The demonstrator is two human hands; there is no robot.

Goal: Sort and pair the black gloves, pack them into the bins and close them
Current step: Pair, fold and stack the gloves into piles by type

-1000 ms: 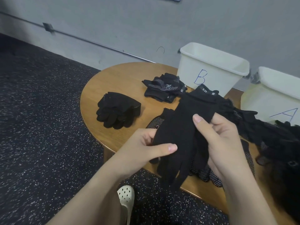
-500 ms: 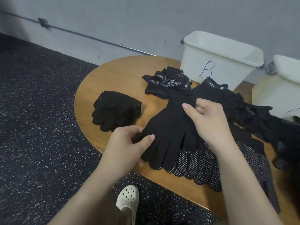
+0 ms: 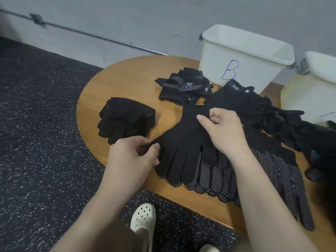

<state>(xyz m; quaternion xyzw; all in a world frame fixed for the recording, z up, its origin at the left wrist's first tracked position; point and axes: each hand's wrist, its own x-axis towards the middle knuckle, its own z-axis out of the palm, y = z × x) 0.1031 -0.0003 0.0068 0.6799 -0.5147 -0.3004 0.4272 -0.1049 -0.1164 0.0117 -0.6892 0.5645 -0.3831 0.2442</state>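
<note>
A plain black glove (image 3: 183, 142) lies flat on the round wooden table (image 3: 127, 80), fingers toward me, on top of dotted black gloves (image 3: 214, 175). My left hand (image 3: 132, 157) pinches its thumb side at the near left. My right hand (image 3: 221, 130) pinches the glove near its cuff. A folded pile of black gloves (image 3: 125, 119) sits at the left, and a second folded pile with white dots (image 3: 185, 86) lies further back. More black gloves (image 3: 272, 115) trail off to the right. White bin B (image 3: 243, 59) and a second white bin (image 3: 316, 84) stand open at the back.
The table's curved edge runs close under my hands, with dark speckled floor (image 3: 45, 142) to the left and below. A white perforated shoe (image 3: 143, 219) shows under the table edge. A grey wall with a metal conduit (image 3: 91, 33) stands behind.
The glove has come down from the air onto the dotted gloves and now lies spread flat. Both hands followed it down and forward, still pinching it.
</note>
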